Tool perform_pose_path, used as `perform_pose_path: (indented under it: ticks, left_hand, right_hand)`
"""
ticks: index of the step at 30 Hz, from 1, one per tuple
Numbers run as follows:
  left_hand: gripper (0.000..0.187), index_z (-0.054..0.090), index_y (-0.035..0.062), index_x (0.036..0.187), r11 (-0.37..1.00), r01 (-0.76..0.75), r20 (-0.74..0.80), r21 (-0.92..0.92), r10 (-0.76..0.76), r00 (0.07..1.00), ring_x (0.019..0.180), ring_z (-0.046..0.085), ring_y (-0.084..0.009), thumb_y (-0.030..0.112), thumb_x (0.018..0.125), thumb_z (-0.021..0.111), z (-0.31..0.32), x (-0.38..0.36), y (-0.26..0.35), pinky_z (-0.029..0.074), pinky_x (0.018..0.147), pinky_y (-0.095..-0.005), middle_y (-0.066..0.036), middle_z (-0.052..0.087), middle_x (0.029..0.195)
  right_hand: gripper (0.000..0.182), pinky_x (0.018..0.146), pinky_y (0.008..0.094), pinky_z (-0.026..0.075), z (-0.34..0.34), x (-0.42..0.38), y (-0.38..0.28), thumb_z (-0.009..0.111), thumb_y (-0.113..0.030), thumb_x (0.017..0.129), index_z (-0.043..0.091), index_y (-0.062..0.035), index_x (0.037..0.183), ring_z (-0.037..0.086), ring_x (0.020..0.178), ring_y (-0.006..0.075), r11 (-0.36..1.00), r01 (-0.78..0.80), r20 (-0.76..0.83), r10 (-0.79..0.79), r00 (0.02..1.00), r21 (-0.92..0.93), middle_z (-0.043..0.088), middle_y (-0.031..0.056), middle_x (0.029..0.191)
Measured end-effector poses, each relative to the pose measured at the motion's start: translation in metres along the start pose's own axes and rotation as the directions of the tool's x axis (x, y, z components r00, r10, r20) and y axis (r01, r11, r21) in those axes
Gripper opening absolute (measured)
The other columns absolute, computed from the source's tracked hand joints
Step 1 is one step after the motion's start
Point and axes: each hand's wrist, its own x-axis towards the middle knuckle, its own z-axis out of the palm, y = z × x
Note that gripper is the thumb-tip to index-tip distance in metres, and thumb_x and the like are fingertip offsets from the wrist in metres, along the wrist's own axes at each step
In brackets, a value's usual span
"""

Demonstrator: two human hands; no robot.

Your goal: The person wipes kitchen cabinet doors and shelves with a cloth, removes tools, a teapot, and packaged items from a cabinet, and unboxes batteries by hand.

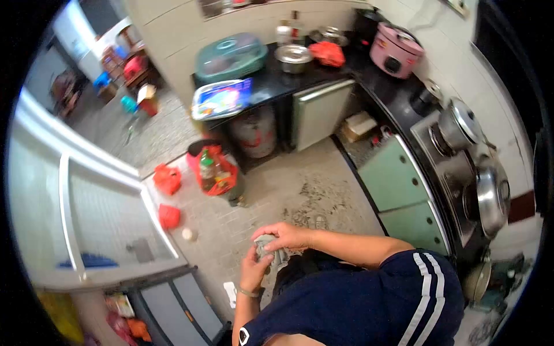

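A crumpled grey cloth (pixel 264 243) is bunched up in front of my body, over the kitchen floor. My left hand (pixel 253 267), with a band at its wrist, grips the cloth from below and the left. From the other side my right hand (pixel 288 236) closes over it, thumb and fingers curled around the folds. Part of the cloth hangs below the right hand, and the palms hide the rest.
Beyond my hands, a red bag with bottles (pixel 217 172) fills a bin. Red bags (pixel 168 179) lie near the glass door (pixel 109 213). A dark counter (pixel 398 98) bears a pink rice cooker (pixel 396 51) and pots; one green cabinet door (pixel 394 175) stands below it.
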Motion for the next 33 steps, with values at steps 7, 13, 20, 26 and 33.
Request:
perform_pose_path:
  ticks: [7, 13, 20, 26, 33]
  left_hand:
    - [0.007, 0.054, 0.0062, 0.088, 0.993, 0.049, -0.062, -0.108, -0.055, 0.997, 0.055, 0.054, -0.0114, 0.009, 0.081, 0.056, 0.096, 0.094, 0.011, 0.044, 0.047, -0.0241, -0.004, 0.06, 0.076]
    - [0.017, 0.057, 0.0053, 0.094, 0.993, 0.008, -0.092, 0.119, 0.003, 0.996, 0.061, 0.051, -0.0094, 0.015, 0.081, 0.058, 0.164, 0.16, 0.052, 0.043, 0.056, -0.0236, -0.001, 0.055, 0.074]
    - [0.032, 0.054, 0.0032, 0.107, 0.69, -0.42, 0.359, 0.589, 0.242, 0.901, 0.092, 0.052, -0.0284, 0.015, 0.078, 0.058, 0.228, 0.222, 0.024, 0.041, 0.079, -0.0335, -0.016, 0.054, 0.095]
    - [0.02, 0.061, 0.0044, 0.093, 0.833, -0.301, 0.376, 0.464, 0.122, 0.918, 0.077, 0.058, -0.0204, 0.015, 0.076, 0.061, 0.194, 0.25, 0.05, 0.046, 0.068, -0.029, -0.011, 0.06, 0.088]
    - [0.016, 0.058, 0.0044, 0.088, 0.989, -0.009, -0.092, 0.15, 0.023, 0.996, 0.059, 0.054, -0.0106, 0.018, 0.085, 0.052, 0.033, 0.342, 0.104, 0.046, 0.052, -0.0239, -0.003, 0.057, 0.072]
  right_hand:
    - [0.023, 0.072, 0.0259, 0.044, -0.181, -0.118, -0.014, 0.053, -0.001, 0.077, 0.059, -0.0039, 0.098, 0.057, 0.077, 0.0129, 0.988, 0.049, -0.719, 0.073, 0.691, 0.148, 0.062, 0.0044, 0.089]
    - [0.026, 0.069, 0.037, 0.048, -0.316, -0.216, 0.011, 0.042, -0.021, 0.089, 0.05, -0.0096, 0.111, 0.054, 0.081, 0.018, 0.963, 0.218, -0.929, 0.072, 0.363, 0.16, 0.056, 0.0083, 0.094]
    - [0.035, 0.074, 0.0404, 0.047, -0.284, -0.141, 0.021, 0.046, -0.031, 0.089, 0.045, -0.0073, 0.115, 0.053, 0.089, 0.0198, 0.53, 0.356, -0.551, 0.269, 0.79, 0.769, 0.053, 0.0041, 0.102]
    - [0.029, 0.074, 0.0386, 0.047, -0.258, -0.078, -0.024, 0.054, -0.016, 0.084, 0.047, -0.0023, 0.108, 0.056, 0.087, 0.0211, 0.832, 0.287, -0.678, 0.137, 0.722, 0.474, 0.056, 0.0084, 0.099]
    - [0.027, 0.072, 0.0403, 0.049, -0.336, -0.075, -0.06, 0.052, -0.029, 0.085, 0.054, -0.0028, 0.092, 0.059, 0.078, 0.0222, 0.824, 0.488, -0.934, 0.127, 0.334, 0.287, 0.059, 0.0091, 0.087]
